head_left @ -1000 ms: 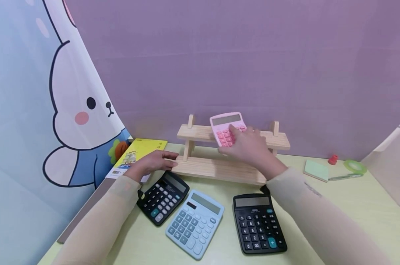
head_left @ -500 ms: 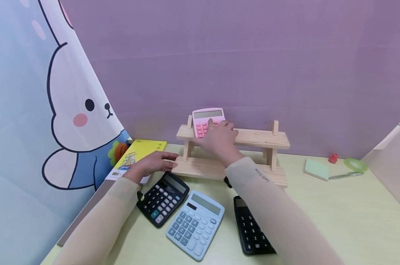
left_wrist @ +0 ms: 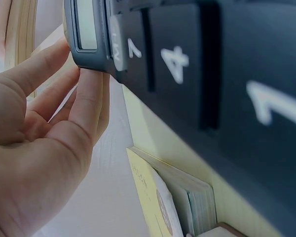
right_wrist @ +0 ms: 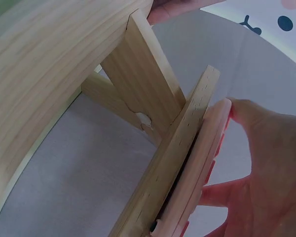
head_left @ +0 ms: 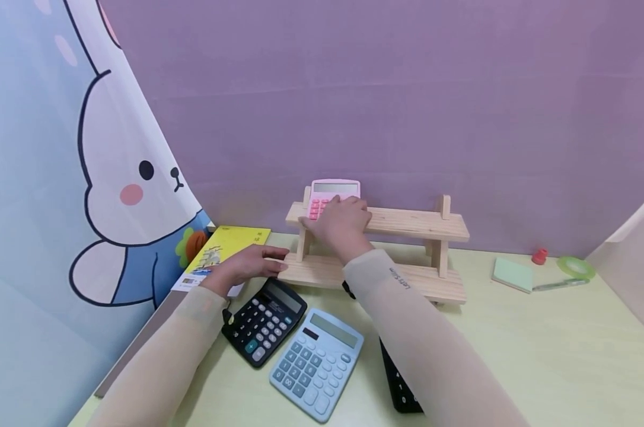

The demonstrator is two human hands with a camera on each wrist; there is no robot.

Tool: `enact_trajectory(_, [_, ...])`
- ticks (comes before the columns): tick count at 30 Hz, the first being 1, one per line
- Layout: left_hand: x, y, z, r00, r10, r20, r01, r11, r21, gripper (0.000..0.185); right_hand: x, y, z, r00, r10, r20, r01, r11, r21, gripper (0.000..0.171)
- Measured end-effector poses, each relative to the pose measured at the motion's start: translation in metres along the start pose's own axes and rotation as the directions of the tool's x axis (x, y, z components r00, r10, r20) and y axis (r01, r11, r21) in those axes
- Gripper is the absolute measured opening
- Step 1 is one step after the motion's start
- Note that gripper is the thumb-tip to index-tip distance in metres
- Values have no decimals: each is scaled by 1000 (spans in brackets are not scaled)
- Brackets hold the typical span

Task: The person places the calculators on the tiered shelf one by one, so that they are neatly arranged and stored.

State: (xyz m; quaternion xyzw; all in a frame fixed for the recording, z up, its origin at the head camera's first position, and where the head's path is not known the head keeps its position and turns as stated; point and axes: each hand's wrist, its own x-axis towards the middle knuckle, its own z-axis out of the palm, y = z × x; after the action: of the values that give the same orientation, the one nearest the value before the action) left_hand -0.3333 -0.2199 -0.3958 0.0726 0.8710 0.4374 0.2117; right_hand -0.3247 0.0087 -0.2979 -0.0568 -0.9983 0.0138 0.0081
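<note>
Pink calculator (head_left: 335, 193) set on wooden shelf (head_left: 407, 221)
It is gripped by the right hand (head_left: 339, 222); left hand (head_left: 244, 265), fingers straight, braces the shelf. Three calculators remain on the desk.

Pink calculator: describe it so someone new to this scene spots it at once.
Find the wooden shelf against the purple wall. On the left end of its top board sits the pink calculator, under the right hand. It is the only pink one; the others lie on the table.
</note>
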Motion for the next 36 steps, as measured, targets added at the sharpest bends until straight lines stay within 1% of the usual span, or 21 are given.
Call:
enact_trajectory(5, [0,-1,-1,1000,0,1,0,1000,0,66,-1,-3,2,1000,-4,-23,3,1000,-23,116])
enact_trajectory(9, [0,-2,-1,1000,-9,3,9,1000,0,65,0,-2,5,999,-5,-37,5,1000,-5,117])
enact_trajectory(13, [1,-2,0,1000,-4,3,4,1000,1,67,2,1,6,999,2,-55,-2,1000,6,119])
enact_trajectory(21, [2,-3,1,1000,-8,4,8,1000,-5,67,3,4,11,998,-25,-50,26,999,23,119])
enact_trajectory(24, [3,-3,1,1000,-6,7,6,1000,-3,67,4,7,12,998,-29,-49,31,999,36,116])
enact_trajectory(29, [4,-2,0,1000,0,14,0,1000,-2,66,6,18,10,997,-64,-31,67,994,83,99])
enact_trajectory(31, [4,-2,0,1000,3,15,-3,1000,2,65,5,25,9,996,-84,-41,89,988,124,94])
enact_trajectory(36, [5,-2,0,1000,8,11,-8,1000,6,64,2,51,4,987,-141,-72,153,963,220,93])
